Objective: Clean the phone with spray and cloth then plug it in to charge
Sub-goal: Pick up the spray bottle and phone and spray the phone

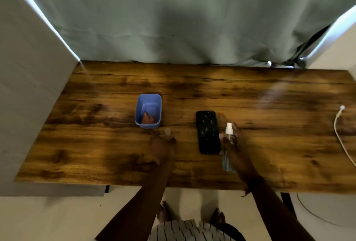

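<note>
Grey-green curtain [173, 19] hangs behind a dark wood-grain counter [96, 144], and from my remote seat the head view is all I have.

The black phone [208, 132] lies flat, face up, near the middle of the counter. Its screen carries pale specks that I take for spray droplets. My right grip [234, 148] is wrapped round the clear spray bottle [228, 161] just beside the phone's right edge, with the white nozzle sticking out above the fingers. My left grip [163, 150] sits left of the phone and seems to pinch a small clear cap [167, 131] at the fingertips, though it is blurred. Further left stands a blue tub [138, 109] with the orange-brown cloth [148, 119] inside. The white charging cable [335, 123] lies well apart, at the right end.

I judge the spraying step to be in hand. To do it well I would keep the mist light and aimed at the glass, not the ports. I would then stand the bottle upright clear of the phone, drop the cap, and take the cloth before the droplets run.
</note>
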